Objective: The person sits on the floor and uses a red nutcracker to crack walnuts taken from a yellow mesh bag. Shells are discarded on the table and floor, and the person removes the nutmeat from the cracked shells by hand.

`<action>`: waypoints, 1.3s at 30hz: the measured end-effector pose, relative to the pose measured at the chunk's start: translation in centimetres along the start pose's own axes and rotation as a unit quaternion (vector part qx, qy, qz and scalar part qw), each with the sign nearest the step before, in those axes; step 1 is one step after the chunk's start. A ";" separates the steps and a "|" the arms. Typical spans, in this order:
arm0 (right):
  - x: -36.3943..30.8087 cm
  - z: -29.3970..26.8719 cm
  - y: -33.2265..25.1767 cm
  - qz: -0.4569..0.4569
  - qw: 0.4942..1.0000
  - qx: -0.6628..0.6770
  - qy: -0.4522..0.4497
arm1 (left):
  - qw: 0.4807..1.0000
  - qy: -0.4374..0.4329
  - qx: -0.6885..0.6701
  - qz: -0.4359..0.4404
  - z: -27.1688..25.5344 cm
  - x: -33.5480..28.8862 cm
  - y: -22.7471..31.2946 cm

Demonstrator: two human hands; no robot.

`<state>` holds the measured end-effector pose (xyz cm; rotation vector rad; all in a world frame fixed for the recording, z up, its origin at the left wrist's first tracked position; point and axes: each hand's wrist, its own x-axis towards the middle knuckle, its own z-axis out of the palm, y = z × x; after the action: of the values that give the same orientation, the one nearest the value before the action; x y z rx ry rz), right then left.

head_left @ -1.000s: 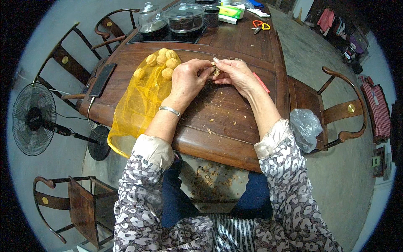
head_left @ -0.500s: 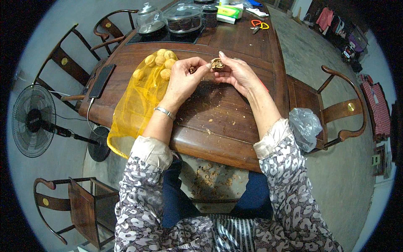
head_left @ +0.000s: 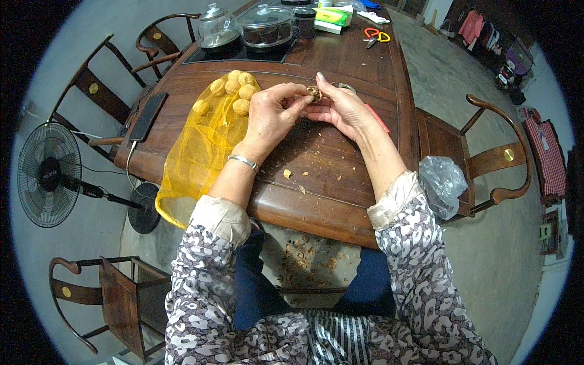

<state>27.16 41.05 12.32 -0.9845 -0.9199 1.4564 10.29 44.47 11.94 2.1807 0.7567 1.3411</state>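
Note:
A cracked walnut [head_left: 314, 92] is held above the table between both hands, its brown broken inside showing. My left hand [head_left: 272, 114] pinches at its near side with thumb and forefinger, and the other fingers are curled. My right hand [head_left: 344, 111] grips the walnut from the right, with the thumb up and the fingers bent below. Left of my left hand lies a yellow mesh bag [head_left: 193, 155] with several whole walnuts [head_left: 232, 85] at its far end. A shell piece [head_left: 287, 174] and crumbs lie on the wood below. Behind my right hand a red object [head_left: 377, 118] is partly hidden.
The dark wooden table [head_left: 328, 210] carries a phone [head_left: 148, 117] on a cable, glass-lidded pots [head_left: 264, 27] and orange-and-yellow-handled scissors [head_left: 376, 38]. A plastic bag [head_left: 443, 187] hangs by the right chair [head_left: 496, 158]. A fan [head_left: 50, 174] stands left. Shells [head_left: 307, 258] litter the floor.
A shell piece has dropped onto the table below my hands. My left hand has moved slightly right and closed in on the walnut, which is now turned and more covered.

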 end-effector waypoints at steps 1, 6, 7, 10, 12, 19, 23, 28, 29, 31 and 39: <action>0.0 0.0 -0.1 -0.002 1.000 0.012 -0.010 | 1.000 0.011 -0.006 -0.005 0.0 0.0 -0.3; -0.2 -0.3 0.1 -0.021 0.999 0.020 -0.025 | 0.996 -0.005 -0.027 -0.086 -0.6 0.4 1.0; -0.1 -0.5 0.1 -0.022 0.999 0.018 -0.021 | 0.995 -0.011 -0.022 -0.099 -0.6 0.5 1.1; 0.0 -0.2 0.0 -0.022 0.999 0.017 -0.017 | 0.988 0.050 -0.116 -0.093 -0.6 0.7 -0.4; 0.0 -0.4 0.0 -0.022 1.000 0.019 -0.009 | 0.978 0.053 -0.157 -0.127 -0.8 0.7 -0.6; 0.1 -0.3 0.0 -0.020 1.000 0.023 -0.007 | 0.941 0.013 -0.261 -0.215 -1.4 0.7 0.1; 0.2 -0.7 -0.1 -0.035 0.998 0.039 -0.022 | 0.925 -0.054 -0.314 -0.205 -1.6 0.7 0.9; 0.3 -0.6 0.0 -0.051 0.996 0.059 -0.044 | 0.962 -0.072 -0.233 -0.124 -1.2 0.5 0.1; 0.2 -0.5 -0.1 -0.053 0.996 0.060 -0.042 | 0.976 -0.047 -0.194 -0.091 -0.8 0.5 0.1; 0.2 -0.4 -0.2 -0.053 0.996 0.057 -0.043 | 0.987 -0.037 -0.137 -0.080 -0.7 0.4 0.2; 0.1 -0.5 -0.1 -0.045 0.997 0.043 -0.050 | 0.999 0.007 -0.007 -0.044 -0.4 0.2 0.9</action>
<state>27.66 41.13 12.25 -0.8031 -0.9528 1.4665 10.15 43.99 12.81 2.1038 0.8356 1.3141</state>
